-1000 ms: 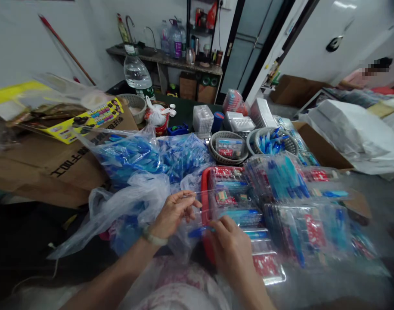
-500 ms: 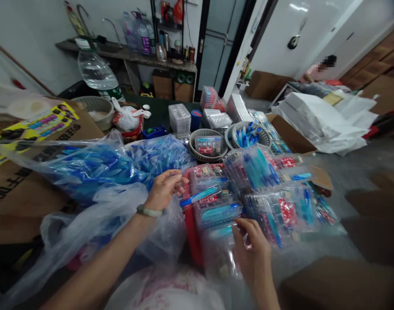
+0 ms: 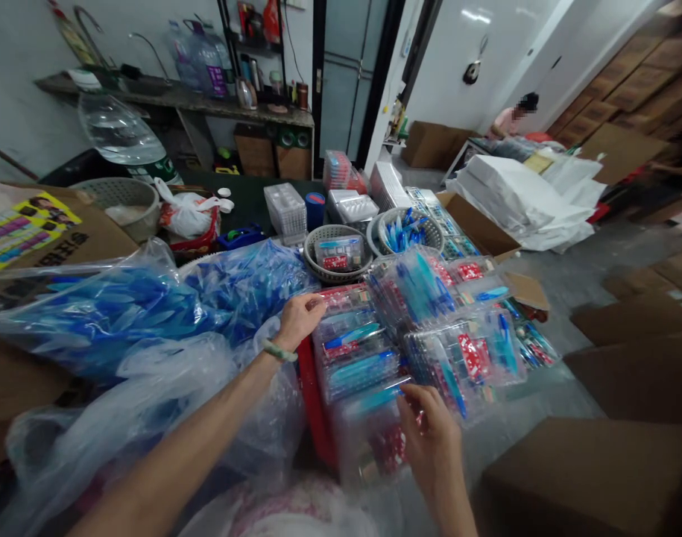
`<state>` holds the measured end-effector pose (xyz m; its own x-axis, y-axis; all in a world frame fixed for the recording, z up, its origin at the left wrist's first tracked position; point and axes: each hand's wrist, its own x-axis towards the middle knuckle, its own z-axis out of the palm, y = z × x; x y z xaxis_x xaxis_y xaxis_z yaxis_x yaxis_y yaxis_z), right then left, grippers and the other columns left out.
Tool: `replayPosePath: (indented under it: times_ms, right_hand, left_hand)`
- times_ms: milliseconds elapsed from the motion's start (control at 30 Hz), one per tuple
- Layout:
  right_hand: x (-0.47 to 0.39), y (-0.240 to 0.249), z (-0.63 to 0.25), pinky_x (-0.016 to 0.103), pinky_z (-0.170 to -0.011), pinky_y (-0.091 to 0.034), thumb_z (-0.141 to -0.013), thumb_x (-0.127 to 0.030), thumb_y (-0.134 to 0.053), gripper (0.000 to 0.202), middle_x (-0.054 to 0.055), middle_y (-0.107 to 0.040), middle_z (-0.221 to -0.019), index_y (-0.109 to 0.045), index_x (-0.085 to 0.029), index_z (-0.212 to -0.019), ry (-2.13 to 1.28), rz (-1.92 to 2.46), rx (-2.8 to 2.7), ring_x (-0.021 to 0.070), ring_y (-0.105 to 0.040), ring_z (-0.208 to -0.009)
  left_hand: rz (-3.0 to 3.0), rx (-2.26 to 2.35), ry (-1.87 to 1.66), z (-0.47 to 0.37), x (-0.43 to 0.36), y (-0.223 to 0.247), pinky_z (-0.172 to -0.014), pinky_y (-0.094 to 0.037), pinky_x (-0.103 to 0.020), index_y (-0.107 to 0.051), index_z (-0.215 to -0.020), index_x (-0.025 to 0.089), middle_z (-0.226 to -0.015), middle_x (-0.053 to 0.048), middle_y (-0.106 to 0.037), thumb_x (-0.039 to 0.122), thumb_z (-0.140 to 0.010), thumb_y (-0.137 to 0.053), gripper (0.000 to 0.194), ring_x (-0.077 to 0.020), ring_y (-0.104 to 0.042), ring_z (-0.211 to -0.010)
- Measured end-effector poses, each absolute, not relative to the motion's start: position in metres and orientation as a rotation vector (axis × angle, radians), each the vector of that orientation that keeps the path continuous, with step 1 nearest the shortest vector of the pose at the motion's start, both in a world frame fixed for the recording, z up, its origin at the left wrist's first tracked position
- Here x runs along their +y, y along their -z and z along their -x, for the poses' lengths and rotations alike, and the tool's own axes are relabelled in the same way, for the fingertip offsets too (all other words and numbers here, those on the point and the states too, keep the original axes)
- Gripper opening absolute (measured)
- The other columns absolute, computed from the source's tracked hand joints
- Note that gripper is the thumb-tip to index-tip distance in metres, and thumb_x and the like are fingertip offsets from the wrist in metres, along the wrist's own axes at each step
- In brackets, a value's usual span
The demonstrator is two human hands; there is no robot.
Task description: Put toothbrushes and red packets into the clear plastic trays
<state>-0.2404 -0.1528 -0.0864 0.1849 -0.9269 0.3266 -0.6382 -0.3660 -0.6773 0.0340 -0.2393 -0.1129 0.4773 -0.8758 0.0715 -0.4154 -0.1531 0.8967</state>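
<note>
My left hand [image 3: 300, 319], a bracelet on its wrist, has its fingers pressed together at the top left of the clear plastic packs [image 3: 355, 335]; what they hold, if anything, is hidden. Blue pens and red-and-white pieces show inside those packs. Lower right, my right hand [image 3: 430, 421] pinches at the right edge of a blurred clear pack [image 3: 368, 432] with a blue pen at its top. A red tray edge [image 3: 314, 403] runs along the left of the packs. More filled packs [image 3: 463, 358] are piled to the right.
Plastic bags of blue pens [image 3: 133, 306] lie at left beside a cardboard box [image 3: 95, 235]. Behind the packs are a round basket [image 3: 341, 274] with a pack and another basket [image 3: 438, 242] with pens. A person [image 3: 505, 123] sits far back; cartons [image 3: 586, 470] stand at right.
The camera view has swung, so the scene sits further left. My left hand's fingers have drawn together near the upper packs. My right hand remains at the lower pack, whose red-and-white piece now shows.
</note>
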Motion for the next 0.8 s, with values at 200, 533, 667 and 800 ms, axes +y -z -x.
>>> replayPosePath:
  times_ms: [200,533,667,800]
  right_hand:
    - [-0.158,0.085,0.239,0.022,-0.054,-0.044,-0.088,-0.028,-0.049,0.017,0.004,-0.063,-0.081,-0.064,-0.019,-0.091,1.039,2.045,1.434,0.0123,-0.058,-0.064]
    - [-0.157,0.089,0.240,0.021,-0.049,-0.042,-0.087,-0.029,-0.051,0.018,0.002,-0.061,-0.074,-0.067,-0.020,-0.089,1.035,1.971,1.398,0.0116,-0.056,-0.058]
    - [-0.159,0.090,0.239,0.021,-0.047,-0.043,-0.087,-0.030,-0.052,0.019,0.002,-0.061,-0.071,-0.067,-0.020,-0.087,1.012,1.983,1.341,0.0121,-0.056,-0.055]
    - [-0.161,0.096,0.243,0.022,-0.046,-0.044,-0.085,-0.034,-0.055,0.020,0.004,-0.063,-0.073,-0.068,-0.020,-0.089,1.028,1.975,1.302,0.0128,-0.056,-0.054]
  left_hand:
    - [-1.891,-1.456,0.325,-0.044,-0.248,0.118,-0.084,-0.044,-0.036,-0.073,-0.091,0.016,-0.087,-0.010,-0.068,0.024,-0.074,-0.058,0.024,-0.0241,-0.059,-0.087]
    - [-1.695,-1.395,0.438,-0.050,-0.242,0.119,-0.086,-0.045,-0.038,-0.071,-0.094,0.015,-0.094,-0.012,-0.067,0.033,-0.073,-0.061,0.029,-0.0258,-0.060,-0.091]
    - [-1.649,-1.374,0.458,-0.047,-0.236,0.116,-0.091,-0.044,-0.039,-0.071,-0.091,0.017,-0.096,-0.011,-0.068,0.033,-0.072,-0.065,0.026,-0.0255,-0.060,-0.094]
    - [-1.657,-1.213,0.415,-0.061,-0.232,0.121,-0.093,-0.043,-0.040,-0.069,-0.098,0.016,-0.102,-0.013,-0.066,0.038,-0.072,-0.066,0.034,-0.0263,-0.059,-0.097]
